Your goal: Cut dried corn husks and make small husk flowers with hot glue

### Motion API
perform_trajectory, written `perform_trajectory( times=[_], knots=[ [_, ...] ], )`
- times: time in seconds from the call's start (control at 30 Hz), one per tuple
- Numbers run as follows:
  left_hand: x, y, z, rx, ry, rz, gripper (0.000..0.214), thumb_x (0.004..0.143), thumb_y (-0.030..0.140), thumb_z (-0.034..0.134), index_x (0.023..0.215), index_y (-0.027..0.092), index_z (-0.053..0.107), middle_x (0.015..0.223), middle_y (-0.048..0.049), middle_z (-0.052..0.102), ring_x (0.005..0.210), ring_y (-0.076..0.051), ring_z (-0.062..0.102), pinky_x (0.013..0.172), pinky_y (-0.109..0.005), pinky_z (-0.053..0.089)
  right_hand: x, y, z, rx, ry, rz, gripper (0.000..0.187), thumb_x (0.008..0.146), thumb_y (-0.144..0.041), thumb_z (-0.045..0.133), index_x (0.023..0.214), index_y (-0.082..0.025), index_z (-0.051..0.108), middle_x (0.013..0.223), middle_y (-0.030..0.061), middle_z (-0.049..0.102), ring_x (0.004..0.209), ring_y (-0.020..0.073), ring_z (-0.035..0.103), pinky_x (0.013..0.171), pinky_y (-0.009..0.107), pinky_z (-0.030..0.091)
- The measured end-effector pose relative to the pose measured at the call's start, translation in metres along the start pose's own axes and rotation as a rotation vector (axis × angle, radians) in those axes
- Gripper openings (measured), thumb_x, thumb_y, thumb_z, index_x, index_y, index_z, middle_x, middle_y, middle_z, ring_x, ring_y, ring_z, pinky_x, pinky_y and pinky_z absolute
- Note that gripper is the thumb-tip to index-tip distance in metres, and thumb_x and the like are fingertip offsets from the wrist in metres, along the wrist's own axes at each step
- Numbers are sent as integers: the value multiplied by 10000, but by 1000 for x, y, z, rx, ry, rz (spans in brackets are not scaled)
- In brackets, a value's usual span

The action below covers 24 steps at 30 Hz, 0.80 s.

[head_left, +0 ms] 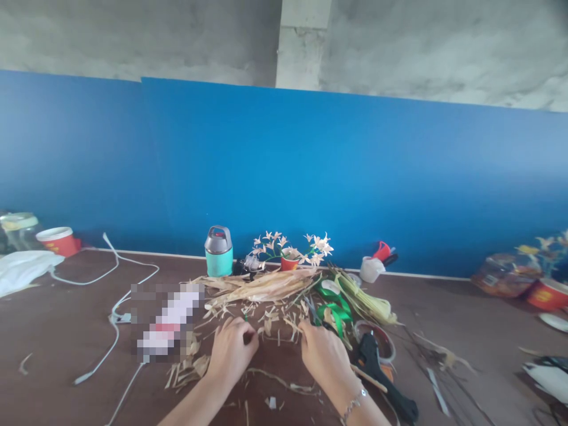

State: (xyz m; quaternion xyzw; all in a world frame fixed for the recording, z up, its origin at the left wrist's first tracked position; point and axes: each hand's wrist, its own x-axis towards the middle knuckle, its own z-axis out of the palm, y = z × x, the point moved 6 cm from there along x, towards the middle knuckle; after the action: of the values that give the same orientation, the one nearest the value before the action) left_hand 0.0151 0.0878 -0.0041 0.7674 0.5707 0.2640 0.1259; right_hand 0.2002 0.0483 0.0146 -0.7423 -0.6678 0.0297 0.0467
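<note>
My left hand is closed, thumb and fingers curled together above the brown table. A tiny green tip shows by its fingers, and what they hold is too small to make out. My right hand is closed as well, fingers pinched around a thin tan strip of dried husk that sticks out to the left. Scattered husk scraps lie between and beyond both hands. Behind them is a pile of long dried husks. A green ribbon lies just past my right hand, near partly hidden scissors.
A black glue gun rests right of my right wrist, by a round tape roll. Farther back stand a turquoise flask, a red cup with pale flowers and a white cup. White cables run at left.
</note>
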Motion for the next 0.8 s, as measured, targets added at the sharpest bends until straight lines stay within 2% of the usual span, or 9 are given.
perform_trajectory(
  times=[0.1, 0.3, 0.47, 0.7, 0.8],
  knots=[
    [0, 1, -1, 11, -7, -5, 167, 728, 181, 518, 617, 210, 640, 728, -21, 650, 810, -209, 573, 720, -304, 358, -1, -2, 0, 30, 5, -1, 251, 826, -140, 399, 928, -214, 616, 749, 82, 707, 698, 229, 670, 554, 260, 369],
    [1, 1, -1, -26, -20, 8, 159, 740, 168, 522, 661, 208, 654, 754, -27, 655, 824, -215, 583, 734, -312, 373, -4, -20, -1, 145, 35, -167, 270, 824, -134, 407, 956, -241, 616, 824, 37, 692, 773, 182, 651, 622, 239, 374],
    [1, -3, 2, -58, -20, 22, 154, 735, 141, 524, 706, 206, 661, 791, -35, 661, 841, -217, 591, 737, -316, 392, -7, -27, -2, 164, 57, -225, 268, 817, -129, 416, 927, -250, 629, 893, 21, 641, 763, 152, 639, 623, 225, 370],
    [0, -5, 2, -56, -4, -20, 198, 706, 84, 533, 811, 213, 641, 880, -30, 649, 900, -212, 583, 770, -324, 396, -4, -16, -1, 80, 49, -97, 222, 804, -129, 436, 865, -231, 624, 883, 34, 638, 747, 165, 636, 590, 238, 354],
    [0, -4, 2, -49, -7, -4, 220, 711, 73, 517, 829, 219, 632, 907, -30, 647, 927, -216, 574, 766, -331, 393, -5, -20, -3, 114, 70, -148, 236, 804, -128, 428, 875, -249, 618, 870, 16, 635, 744, 157, 634, 587, 236, 346]
  ],
)
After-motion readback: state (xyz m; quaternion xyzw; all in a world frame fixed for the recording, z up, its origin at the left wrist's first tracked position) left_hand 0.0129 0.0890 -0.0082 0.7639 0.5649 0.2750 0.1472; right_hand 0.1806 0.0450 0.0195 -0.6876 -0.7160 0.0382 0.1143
